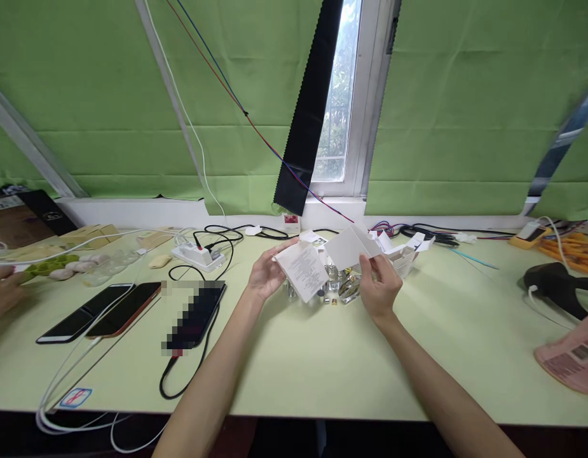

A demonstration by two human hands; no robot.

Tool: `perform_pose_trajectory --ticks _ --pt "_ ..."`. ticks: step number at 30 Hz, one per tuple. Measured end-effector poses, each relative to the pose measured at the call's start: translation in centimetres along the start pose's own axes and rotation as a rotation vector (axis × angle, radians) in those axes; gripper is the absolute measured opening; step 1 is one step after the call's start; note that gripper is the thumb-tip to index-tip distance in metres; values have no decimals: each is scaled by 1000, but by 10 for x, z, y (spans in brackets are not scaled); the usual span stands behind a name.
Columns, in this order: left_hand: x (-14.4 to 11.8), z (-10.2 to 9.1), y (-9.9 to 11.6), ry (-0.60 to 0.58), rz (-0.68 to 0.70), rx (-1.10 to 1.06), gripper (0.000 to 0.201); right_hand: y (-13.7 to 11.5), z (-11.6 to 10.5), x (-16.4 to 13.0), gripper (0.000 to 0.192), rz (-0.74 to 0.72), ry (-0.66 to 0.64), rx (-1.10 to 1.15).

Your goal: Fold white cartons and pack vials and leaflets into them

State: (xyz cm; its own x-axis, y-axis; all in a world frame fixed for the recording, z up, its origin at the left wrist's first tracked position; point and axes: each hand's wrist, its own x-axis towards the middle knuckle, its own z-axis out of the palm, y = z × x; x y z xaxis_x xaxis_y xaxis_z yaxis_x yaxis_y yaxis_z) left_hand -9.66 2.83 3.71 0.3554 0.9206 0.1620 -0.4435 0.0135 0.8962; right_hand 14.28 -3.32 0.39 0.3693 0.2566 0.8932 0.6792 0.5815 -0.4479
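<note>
My left hand holds a small white printed box tilted above the table. My right hand grips a white cardboard flap of an opened carton just right of it. Under and between the two hands stand small clear glass bottles with little caps beside them. More opened white packaging lies behind my right hand.
Three phones lie on the pale green table at left, with cables and a white power strip. Another person's hand is at the far left. A black tool and pink bag sit right.
</note>
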Motion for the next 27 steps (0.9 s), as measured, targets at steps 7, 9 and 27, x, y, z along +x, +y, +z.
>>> perform_pose_trajectory --ticks 7,9,27 --pt "-4 11 -12 -148 -141 44 60 8 -1 0 24 167 12 44" --pt "-3 13 -16 -177 -164 57 60 9 -1 2 29 247 18 95" --pt "-7 22 -37 -369 -356 205 73 1 0 18 30 645 -11 656"
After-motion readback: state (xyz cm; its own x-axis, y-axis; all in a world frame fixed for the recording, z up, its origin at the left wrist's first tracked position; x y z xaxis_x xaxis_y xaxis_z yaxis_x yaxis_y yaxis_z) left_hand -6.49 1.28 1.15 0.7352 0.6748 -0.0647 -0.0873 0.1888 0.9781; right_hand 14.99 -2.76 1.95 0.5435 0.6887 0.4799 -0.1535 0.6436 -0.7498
